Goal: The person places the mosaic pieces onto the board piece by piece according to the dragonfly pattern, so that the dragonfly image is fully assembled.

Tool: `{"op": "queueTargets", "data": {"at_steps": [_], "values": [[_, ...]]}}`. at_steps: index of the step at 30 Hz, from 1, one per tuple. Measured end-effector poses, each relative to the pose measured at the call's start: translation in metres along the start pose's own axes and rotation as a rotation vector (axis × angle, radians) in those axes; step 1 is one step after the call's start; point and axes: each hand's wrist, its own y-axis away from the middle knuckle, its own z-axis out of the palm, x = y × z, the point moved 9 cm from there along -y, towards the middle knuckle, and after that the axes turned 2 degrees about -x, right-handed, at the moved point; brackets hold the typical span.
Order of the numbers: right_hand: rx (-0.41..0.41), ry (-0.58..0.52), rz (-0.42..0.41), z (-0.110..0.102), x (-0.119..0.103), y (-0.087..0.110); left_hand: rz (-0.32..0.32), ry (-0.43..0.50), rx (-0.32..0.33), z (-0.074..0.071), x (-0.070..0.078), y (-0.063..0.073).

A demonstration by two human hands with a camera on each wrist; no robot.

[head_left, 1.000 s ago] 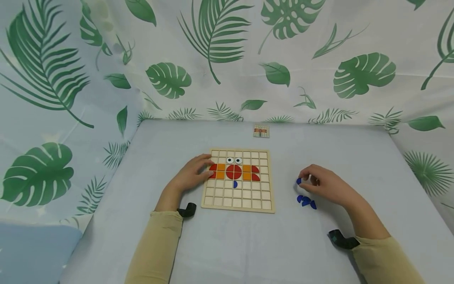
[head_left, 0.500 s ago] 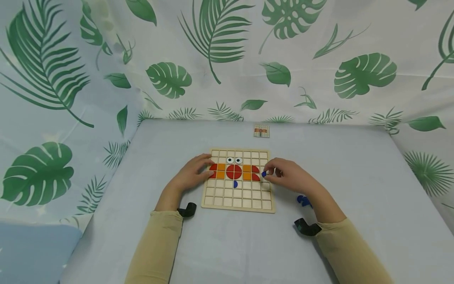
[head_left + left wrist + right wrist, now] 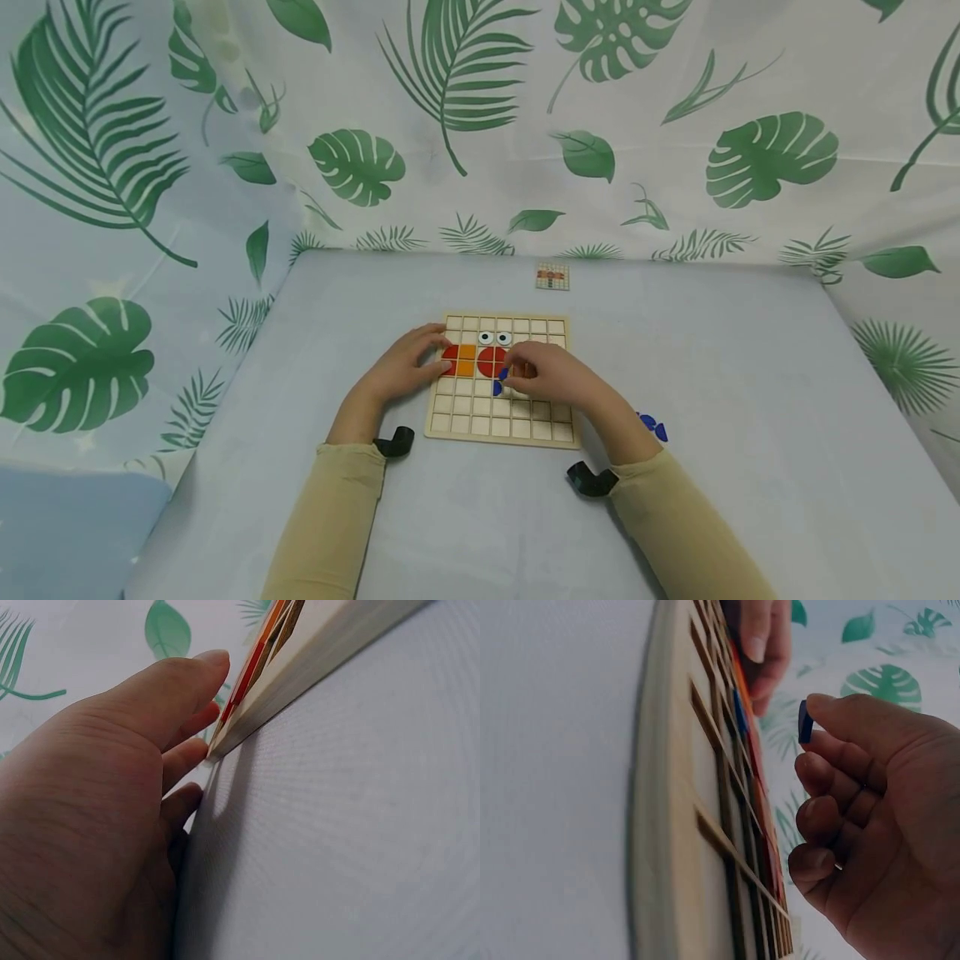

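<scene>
A square wooden grid board (image 3: 460, 422) lies on the table. My left hand (image 3: 401, 365) rests at its left edge, thumb over the red tiles (image 3: 449, 353) and fingers spread along the rim. Above the middle of the board, my right hand (image 3: 558, 375) pinches a small blue tile (image 3: 805, 722) between thumb and index finger; it appears edge-on in the right wrist view. Just below the red circle (image 3: 490, 362) of tiles sits a blue half-round tile (image 3: 497, 388). Two round eye tiles (image 3: 486, 337) lie above that circle. My right hand hides the board's right-side tiles.
Several loose blue tiles (image 3: 652, 426) lie right of the board, partly behind my right forearm. A small patterned card (image 3: 552, 277) lies at the back of the table. Leaf-printed cloth (image 3: 480, 167) rises behind the table.
My right hand has moved left with the blue tile, from beside the loose tiles, past the board's right edge, to its middle. My left hand stays in place.
</scene>
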Motion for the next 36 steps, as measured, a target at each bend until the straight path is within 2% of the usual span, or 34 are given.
{"op": "queueTargets", "data": {"at_steps": [3,12,26,36], "values": [[-0.019,0.015,-0.005,0.009,-0.005,-0.005,-0.005,0.005,-0.001,0.0,-0.001,0.0],[-0.043,0.089,0.059,0.028,-0.009,-0.009,-0.028,0.055,0.022,-0.002,-0.004,0.001],[-0.008,0.191,0.096,0.033,-0.006,-0.01,0.003,0.035,0.021,-0.005,0.0,0.001],[-0.011,0.18,0.127,0.031,-0.007,-0.008,-0.01,0.028,0.015,-0.004,-0.002,0.0]]}}
